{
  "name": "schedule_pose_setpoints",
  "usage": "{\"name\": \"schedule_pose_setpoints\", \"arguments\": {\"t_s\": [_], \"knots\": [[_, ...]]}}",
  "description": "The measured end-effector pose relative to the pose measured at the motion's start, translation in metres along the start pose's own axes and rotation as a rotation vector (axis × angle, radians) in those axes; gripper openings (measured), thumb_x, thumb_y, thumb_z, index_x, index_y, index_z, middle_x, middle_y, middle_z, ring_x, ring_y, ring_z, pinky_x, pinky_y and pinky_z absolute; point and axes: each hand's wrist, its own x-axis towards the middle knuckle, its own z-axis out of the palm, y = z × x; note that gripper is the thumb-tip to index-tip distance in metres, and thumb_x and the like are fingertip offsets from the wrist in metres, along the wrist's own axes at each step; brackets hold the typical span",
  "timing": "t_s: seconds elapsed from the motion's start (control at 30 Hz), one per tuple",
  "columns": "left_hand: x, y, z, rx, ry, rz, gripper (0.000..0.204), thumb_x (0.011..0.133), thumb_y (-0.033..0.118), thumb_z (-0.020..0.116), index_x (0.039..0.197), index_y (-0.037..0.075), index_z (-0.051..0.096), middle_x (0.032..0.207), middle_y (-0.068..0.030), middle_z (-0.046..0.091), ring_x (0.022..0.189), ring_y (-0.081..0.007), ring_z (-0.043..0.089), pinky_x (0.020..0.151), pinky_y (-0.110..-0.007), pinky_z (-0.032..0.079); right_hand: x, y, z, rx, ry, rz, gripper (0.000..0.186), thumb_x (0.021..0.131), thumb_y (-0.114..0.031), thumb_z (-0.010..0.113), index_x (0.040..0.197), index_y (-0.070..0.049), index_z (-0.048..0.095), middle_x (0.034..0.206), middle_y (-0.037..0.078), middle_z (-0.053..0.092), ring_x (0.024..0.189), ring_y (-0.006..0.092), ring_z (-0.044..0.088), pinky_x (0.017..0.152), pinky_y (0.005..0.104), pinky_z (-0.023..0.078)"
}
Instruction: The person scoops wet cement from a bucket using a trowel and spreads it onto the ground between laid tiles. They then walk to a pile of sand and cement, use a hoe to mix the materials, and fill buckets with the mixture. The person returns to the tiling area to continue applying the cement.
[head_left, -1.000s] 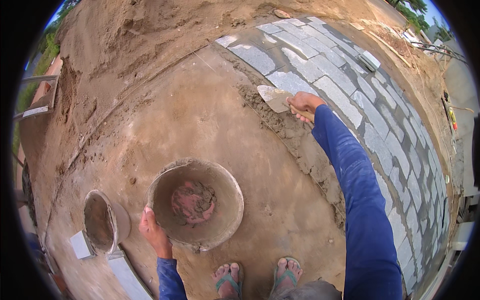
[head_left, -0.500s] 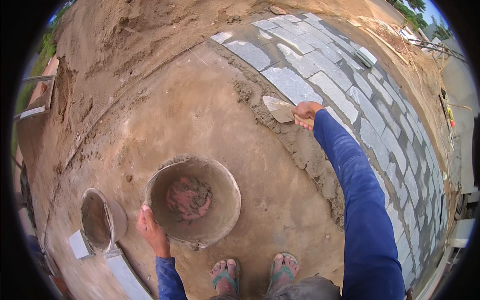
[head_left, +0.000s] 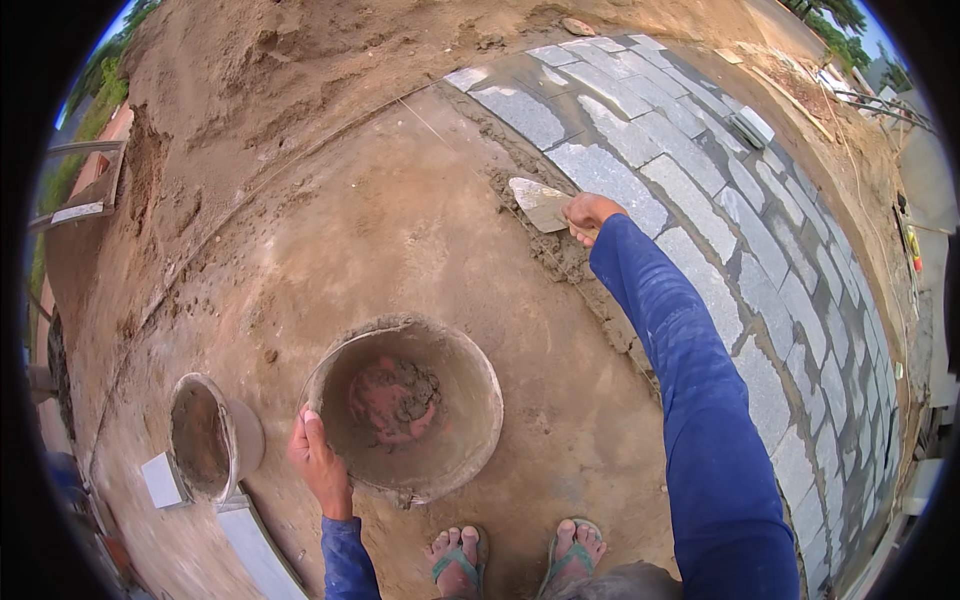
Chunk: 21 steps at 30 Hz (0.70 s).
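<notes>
My right hand (head_left: pixel 592 216) is closed round the handle of a trowel (head_left: pixel 540 204), whose pointed blade is smeared with grey mortar. The blade is over a ridge of wet mortar (head_left: pixel 563 258) along the edge of the laid grey stone pavers (head_left: pixel 607 185). My left hand (head_left: pixel 320 465) grips the rim of a large mortar-crusted bucket (head_left: pixel 480 400) at its near left side. Some grey mortar (head_left: pixel 415 388) lies in the bottom of that bucket, with the reddish base showing through.
A smaller dirty bucket (head_left: pixel 245 440) stands at the left, beside a small pale slab (head_left: pixel 162 480) and a long one (head_left: pixel 262 548). Loose pavers (head_left: pixel 752 127) rest on the paving. A string (head_left: pixel 425 120) runs above the bare soil. My sandalled feet (head_left: pixel 455 560) are at the bottom.
The trowel has moved a little farther along the mortar ridge, away from me. My left hand keeps hold of the bucket rim. The whole view has shifted slightly.
</notes>
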Motion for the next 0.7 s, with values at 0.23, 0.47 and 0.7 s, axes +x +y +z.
{"name": "schedule_pose_setpoints", "arguments": {"t_s": [0.23,0.47,0.7], "knots": [[-0.006,0.002,-0.002,-0.105,-0.003,-0.074,0.036,0.100,0.022,0.044,0.116,-0.006,0.059,0.101,-0.0009,0.061,0.091,-0.0066,0.053,0.082,-0.022,0.041,-0.043,0.023,-0.045,-0.322,-0.183,0.217,0.050,0.097,-0.043,0.039,0.072,-0.004,0.058,0.057,0.005,0.051,0.046,0.0161,0.049,0.042,0.0367,0.042],[-0.011,0.005,-0.040,0.154,-0.093,-0.196,0.039,0.099,0.026,0.047,0.122,-0.003,0.057,0.100,-0.0034,0.062,0.089,-0.0081,0.057,0.076,-0.024,0.047,-0.087,0.035,-0.046,-0.407,-0.083,0.177,0.050,0.096,-0.041,0.043,0.069,-0.002,0.057,0.053,0.008,0.050,0.042,0.0198,0.050,0.039,0.0368,0.041],[-0.036,-0.014,-0.083,0.428,-0.241,-0.479,0.056,0.080,0.016,0.055,0.133,-0.002,0.047,0.088,-0.0208,0.065,0.072,-0.0230,0.064,0.067,-0.037,0.052,-0.243,0.080,-0.097,-0.504,0.263,-0.325,0.045,0.097,-0.042,0.045,0.075,-0.003,0.051,0.049,0.006,0.044,0.036,0.0163,0.044,0.035,0.0311,0.035]]}}
